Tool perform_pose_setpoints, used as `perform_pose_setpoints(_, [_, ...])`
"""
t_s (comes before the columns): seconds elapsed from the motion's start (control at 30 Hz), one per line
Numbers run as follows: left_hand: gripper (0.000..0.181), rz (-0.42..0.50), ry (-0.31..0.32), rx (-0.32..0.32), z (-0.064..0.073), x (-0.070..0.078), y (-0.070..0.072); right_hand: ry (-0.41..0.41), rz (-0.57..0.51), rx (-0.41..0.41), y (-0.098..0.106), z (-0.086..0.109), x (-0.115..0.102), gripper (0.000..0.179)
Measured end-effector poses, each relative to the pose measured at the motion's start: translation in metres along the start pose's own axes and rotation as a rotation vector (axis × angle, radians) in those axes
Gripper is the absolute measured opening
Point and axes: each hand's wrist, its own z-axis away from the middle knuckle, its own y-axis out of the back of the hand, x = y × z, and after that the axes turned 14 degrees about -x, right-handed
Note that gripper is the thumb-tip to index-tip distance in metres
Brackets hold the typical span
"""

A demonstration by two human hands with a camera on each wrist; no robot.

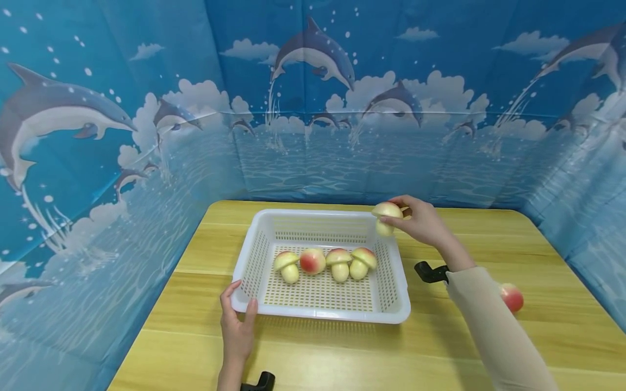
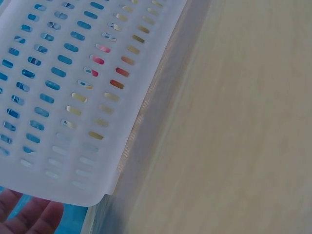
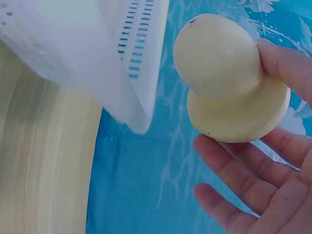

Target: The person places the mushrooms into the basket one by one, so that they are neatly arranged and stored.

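Observation:
A white plastic basket (image 1: 337,313) with slotted sides stands on the table. My left hand (image 1: 238,326) grips its near left corner, with the thumb at the front rim and fingers along the left side; in the left wrist view the fingertips (image 2: 46,217) show by that corner. My right hand (image 1: 420,220) pinches a toy mushroom (image 1: 386,210) with a pinkish-yellow cap and pale stem, over the basket's far right corner. In the right wrist view the thumb presses the held mushroom (image 3: 219,58) at its stem, fingers at the cap. Inside the basket, several similar mushrooms (image 1: 339,264) lie in a row.
Another red-and-yellow mushroom cap (image 1: 511,297) lies on the table to the right, partly hidden by the right sleeve (image 1: 499,326). A blue dolphin-print cloth (image 1: 303,157) hangs around the back and sides of the wooden table (image 1: 195,326).

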Motion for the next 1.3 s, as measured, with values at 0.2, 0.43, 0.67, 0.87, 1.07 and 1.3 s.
perform_pose_setpoints(0.2, [0.049,0.007,-0.013,0.003,0.0,-0.001,0.001,0.021,-0.005,-0.041,-0.011,-0.012,-0.006,0.066])
perform_pose_setpoints(0.43, [0.049,0.026,-0.005,-0.006,0.001,-0.003,0.002,0.068,0.012,-0.069,-0.025,-0.025,-0.021,0.064])
perform_pose_setpoints(0.67, [0.049,0.029,-0.006,-0.011,0.0,-0.003,0.001,0.143,0.049,-0.117,-0.038,-0.038,-0.036,0.057])
perform_pose_setpoints(0.87, [0.051,0.031,0.017,-0.011,0.0,0.0,0.001,0.197,0.084,-0.134,-0.046,-0.045,-0.046,0.053])
perform_pose_setpoints(1.07, [0.051,0.022,0.013,-0.018,-0.002,-0.001,0.001,0.223,0.094,-0.177,-0.055,-0.05,-0.053,0.048])
perform_pose_setpoints(1.3, [0.051,0.02,0.019,-0.016,-0.002,-0.002,0.001,0.227,0.104,-0.269,-0.067,-0.056,-0.061,0.051])
